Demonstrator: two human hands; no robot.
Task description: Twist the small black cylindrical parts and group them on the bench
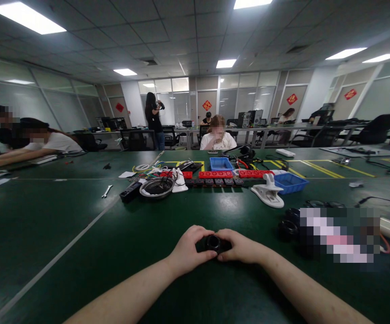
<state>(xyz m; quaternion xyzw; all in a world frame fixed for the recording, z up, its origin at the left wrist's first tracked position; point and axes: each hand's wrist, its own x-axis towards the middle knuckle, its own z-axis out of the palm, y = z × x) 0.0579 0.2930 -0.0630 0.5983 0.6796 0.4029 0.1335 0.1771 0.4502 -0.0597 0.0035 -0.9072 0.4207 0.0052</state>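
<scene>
Both my hands grip a small black cylindrical part (212, 243) with a round rim and a dark hollow centre, low over the green table near me. My left hand (191, 248) wraps it from the left, thumb below and fingers above. From the right, my right hand (239, 246) closes on it the same way, so the fingertips of both hands almost meet. Its exact kind cannot be made out. To the right lie black round pieces (288, 228) beside a blurred-out patch.
Across the table (63, 216) stand a metal bowl (157, 195) with cables, a wrench (107, 191), a white clamp stand (269, 192), red power-strip-like bars (216, 174) and blue trays (220, 164). A person (217, 137) sits opposite; others sit at left and farther back.
</scene>
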